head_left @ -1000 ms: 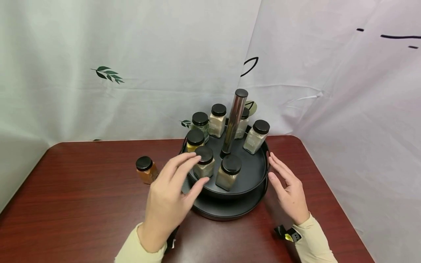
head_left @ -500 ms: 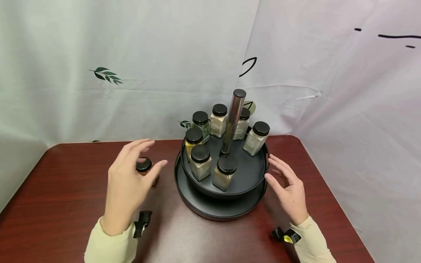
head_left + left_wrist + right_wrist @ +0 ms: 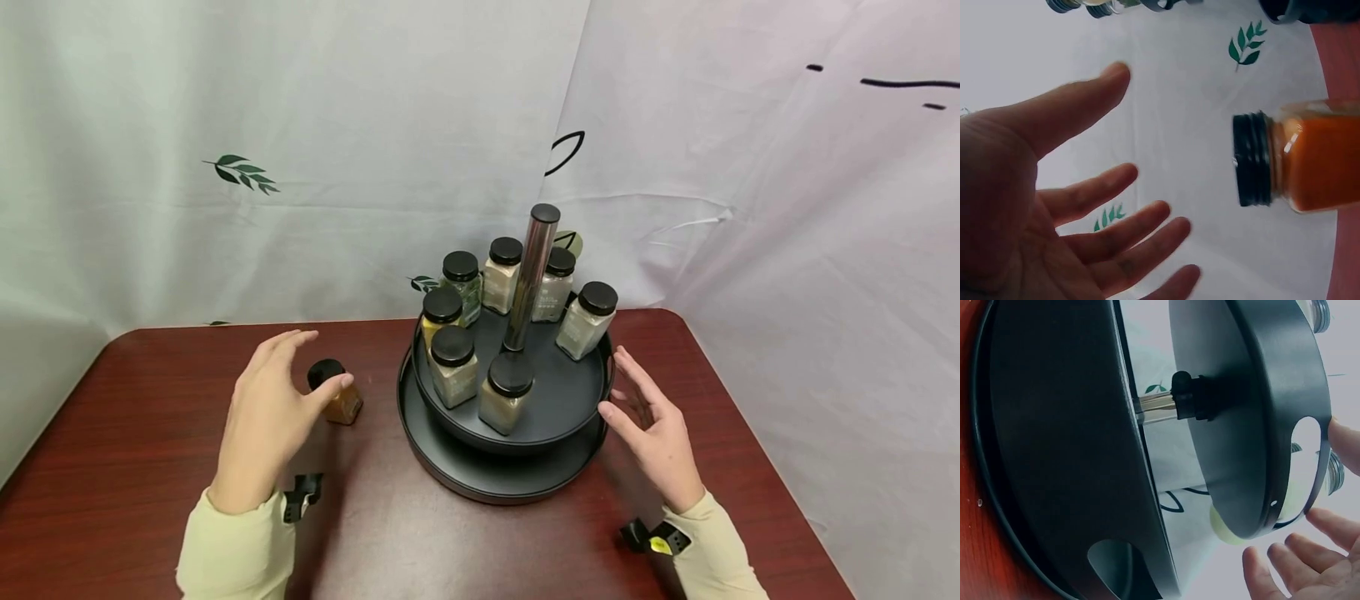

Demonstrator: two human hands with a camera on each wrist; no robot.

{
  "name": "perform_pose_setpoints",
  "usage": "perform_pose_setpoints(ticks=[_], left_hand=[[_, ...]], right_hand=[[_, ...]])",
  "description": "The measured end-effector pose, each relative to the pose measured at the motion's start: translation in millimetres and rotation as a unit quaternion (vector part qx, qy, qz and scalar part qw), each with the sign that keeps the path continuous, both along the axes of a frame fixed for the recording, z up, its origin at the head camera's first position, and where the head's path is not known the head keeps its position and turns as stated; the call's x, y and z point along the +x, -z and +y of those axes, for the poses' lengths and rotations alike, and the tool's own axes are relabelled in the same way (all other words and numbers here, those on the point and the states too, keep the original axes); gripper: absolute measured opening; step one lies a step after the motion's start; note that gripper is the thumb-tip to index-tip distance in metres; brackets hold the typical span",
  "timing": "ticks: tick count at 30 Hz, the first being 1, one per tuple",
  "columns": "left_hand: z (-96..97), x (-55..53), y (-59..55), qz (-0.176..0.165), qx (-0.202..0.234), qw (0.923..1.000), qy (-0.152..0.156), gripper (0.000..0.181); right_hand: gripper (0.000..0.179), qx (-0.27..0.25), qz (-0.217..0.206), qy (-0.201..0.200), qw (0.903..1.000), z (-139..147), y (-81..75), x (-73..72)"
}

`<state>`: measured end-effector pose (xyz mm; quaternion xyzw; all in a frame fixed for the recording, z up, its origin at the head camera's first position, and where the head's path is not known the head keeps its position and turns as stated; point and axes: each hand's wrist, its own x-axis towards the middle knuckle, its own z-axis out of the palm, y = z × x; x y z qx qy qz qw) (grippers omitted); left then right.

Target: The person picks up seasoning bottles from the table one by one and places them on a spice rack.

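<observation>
My left hand (image 3: 266, 412) is over the table just left of a spice jar (image 3: 346, 406) with orange contents and a black lid. Its thumb overlaps the jar in the head view. The left wrist view shows spread fingers and a gap between them and the orange jar (image 3: 1322, 164). My right hand (image 3: 662, 442) is at the right side of a black two-tier turntable rack (image 3: 558, 404). In the right wrist view, thumb and index fingertip touch the upper tray's rim (image 3: 1297, 369) beside its oval cutout. Several black-lidded jars, such as a front one (image 3: 501, 408), stand on this tray.
A shiny post (image 3: 532, 279) rises from the middle of the upper tray. Below lies the wider lower tray (image 3: 495, 483), resting on the reddish wooden table (image 3: 150, 467). White cloth (image 3: 360, 167) with leaf prints hangs close behind the table.
My left hand has moved left, from the rack's front jars to beside the orange jar. The upper tray has turned slightly, its front jars shifting left. My right hand stays at the rim.
</observation>
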<state>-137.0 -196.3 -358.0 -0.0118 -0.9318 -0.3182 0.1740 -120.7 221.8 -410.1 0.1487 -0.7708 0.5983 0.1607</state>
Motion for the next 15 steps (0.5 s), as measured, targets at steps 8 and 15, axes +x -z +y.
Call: perform_pose_setpoints(ticks=[8,15], left_hand=[[-9.7,-4.6,8.3,-0.086,-0.019,0.9958,0.023,0.073],[-17.2,-7.3,12.2,-0.099,-0.025,0.9944,0.028,0.076]], right_hand=[[0.067,0.016,-0.004,-0.008,0.9998,0.4,0.4,1.1],[0.067,0.055,0.009,0.018,0.9983,0.8,0.5,1.5]])
